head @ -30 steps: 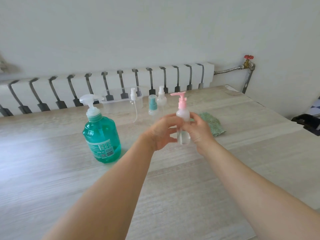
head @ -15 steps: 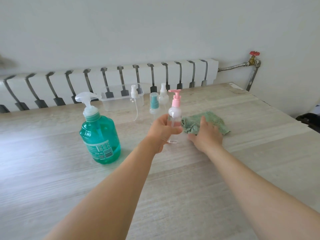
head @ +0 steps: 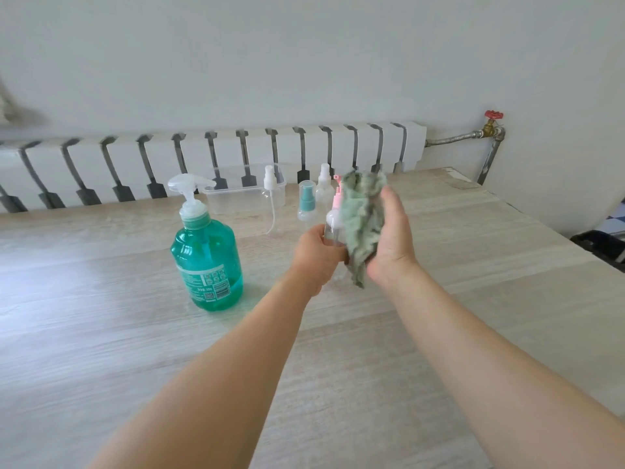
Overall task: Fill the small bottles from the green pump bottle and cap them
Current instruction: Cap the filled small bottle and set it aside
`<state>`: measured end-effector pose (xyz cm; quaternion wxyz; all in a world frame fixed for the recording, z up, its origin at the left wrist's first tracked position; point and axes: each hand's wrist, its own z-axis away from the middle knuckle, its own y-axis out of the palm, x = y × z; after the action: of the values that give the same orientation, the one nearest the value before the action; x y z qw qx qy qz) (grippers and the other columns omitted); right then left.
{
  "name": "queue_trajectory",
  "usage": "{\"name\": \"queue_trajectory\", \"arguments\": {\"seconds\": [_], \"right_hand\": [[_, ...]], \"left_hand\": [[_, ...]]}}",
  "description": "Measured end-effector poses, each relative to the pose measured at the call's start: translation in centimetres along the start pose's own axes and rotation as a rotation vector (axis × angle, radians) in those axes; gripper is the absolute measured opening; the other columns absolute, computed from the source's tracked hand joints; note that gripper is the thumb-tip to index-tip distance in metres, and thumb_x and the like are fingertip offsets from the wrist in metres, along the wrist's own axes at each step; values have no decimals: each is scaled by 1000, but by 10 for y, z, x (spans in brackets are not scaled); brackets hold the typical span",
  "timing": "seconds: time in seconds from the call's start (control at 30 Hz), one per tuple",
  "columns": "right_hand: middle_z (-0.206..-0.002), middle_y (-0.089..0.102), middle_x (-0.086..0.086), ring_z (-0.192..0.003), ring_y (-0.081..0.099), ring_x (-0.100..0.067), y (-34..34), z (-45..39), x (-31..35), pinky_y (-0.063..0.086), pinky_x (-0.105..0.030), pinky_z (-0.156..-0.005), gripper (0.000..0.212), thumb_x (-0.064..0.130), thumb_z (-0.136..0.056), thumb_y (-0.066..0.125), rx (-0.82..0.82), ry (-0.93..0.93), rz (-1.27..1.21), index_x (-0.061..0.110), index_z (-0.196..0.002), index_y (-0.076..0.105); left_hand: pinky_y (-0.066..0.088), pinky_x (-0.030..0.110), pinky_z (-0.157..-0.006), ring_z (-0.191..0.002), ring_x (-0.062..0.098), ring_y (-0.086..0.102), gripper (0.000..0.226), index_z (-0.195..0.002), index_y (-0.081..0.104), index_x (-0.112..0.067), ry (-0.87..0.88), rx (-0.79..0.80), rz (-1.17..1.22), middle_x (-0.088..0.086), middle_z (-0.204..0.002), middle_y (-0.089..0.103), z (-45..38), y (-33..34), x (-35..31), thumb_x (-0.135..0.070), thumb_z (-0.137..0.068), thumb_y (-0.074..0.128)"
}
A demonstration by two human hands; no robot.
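wiping the pink-capped small bottle (head: 333, 222) with the green cloth (head: 363, 221).

left hand (head: 316, 255) is curled around the bottle's body, just above the table (head: 101, 333); right hand (head: 392, 238) grips the cloth against it, at 3 o'clock of the bottle. it is capped, so i judge 1 done. at 11 to 12 o'clock stand 3 more small bottles (head: 307, 206), fill unclear. 1 green pump bottle (head: 206, 262) at 9 o'clock, 1 clear tray (head: 236, 198).

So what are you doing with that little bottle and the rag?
The left hand holds a small clear bottle with a pink pump, already capped. The right hand holds a green cloth against it, apparently wiping it. The green pump bottle stands on the table, with other small bottles behind.
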<state>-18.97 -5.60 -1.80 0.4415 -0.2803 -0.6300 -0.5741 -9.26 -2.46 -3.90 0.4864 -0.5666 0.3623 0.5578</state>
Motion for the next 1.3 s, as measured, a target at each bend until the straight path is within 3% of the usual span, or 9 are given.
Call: {"name": "queue_trajectory", "arguments": {"seconds": [0.1,0.2,0.3,0.4,0.57,0.77,0.93,1.1,1.3], "right_hand": [[-104,67,-10,-88,67,-24,5,1,-7,57,-42,-76,36,36,-78,74,-108,-48,296,14,-99,56],[-107,65,-5,-93,67,-26,5,0,-4,56,-46,-80,53,18,-68,84,-149,-101,326,18,-109,51],[-92,73,-9,-85,71,-29,4,2,2,58,-45,-74,36,7,-69,80,-11,-77,284,12,-101,65],[-82,73,-11,-75,71,-28,-5,4,10,57,-38,-58,27,7,-70,73,185,55,85,7,-96,67],[-83,71,-7,-74,67,-22,-19,3,9,59,-41,-70,19,17,-76,63,267,86,-39,11,-93,68],[-75,72,-11,-64,69,-27,-1,9,1,56,-39,-53,30,13,-66,77,179,44,90,7,-93,66],[-85,72,-14,-75,70,-28,-6,7,4,57,-40,-59,32,24,-74,67,246,55,-24,5,-99,65],[-80,71,-15,-67,70,-29,-7,9,5,56,-40,-55,30,22,-75,68,271,49,-41,7,-100,63],[-95,72,-8,-85,71,-24,10,6,-2,58,-35,-70,34,8,-74,76,96,-122,354,16,-104,63]], "left_hand": [[53,35,-69,-76,21,57,8,-82,56,-11,94,-14,-166,6,-79,60,5,1,-2,-6,-88,53],[58,42,-72,-83,24,66,11,-96,58,-9,154,62,-92,10,-93,67,16,1,-6,-7,-89,50],[58,31,-60,-80,20,67,16,-90,60,-14,131,167,-30,8,-93,69,22,-5,-10,-7,-90,46],[56,48,-75,-98,28,63,21,-102,60,-12,-20,272,34,13,-107,66,25,-19,-11,-2,-88,50],[50,54,-85,-96,31,60,33,-104,62,-7,-53,441,152,13,-102,63,25,-34,-14,12,-79,53],[52,53,-83,-91,36,63,22,-91,61,-4,12,175,-124,19,-93,67,27,-16,-15,6,-80,44],[51,56,-84,-95,30,62,29,-100,62,-6,-20,180,-24,16,-99,67,25,-21,-15,8,-81,45],[54,49,-79,-82,25,63,26,-84,63,-15,25,165,-25,6,-83,67,24,-17,-18,4,-86,45],[39,16,-36,-53,15,47,21,-67,48,-16,134,-101,-154,4,-64,53,24,-6,-12,2,-79,45]]}}
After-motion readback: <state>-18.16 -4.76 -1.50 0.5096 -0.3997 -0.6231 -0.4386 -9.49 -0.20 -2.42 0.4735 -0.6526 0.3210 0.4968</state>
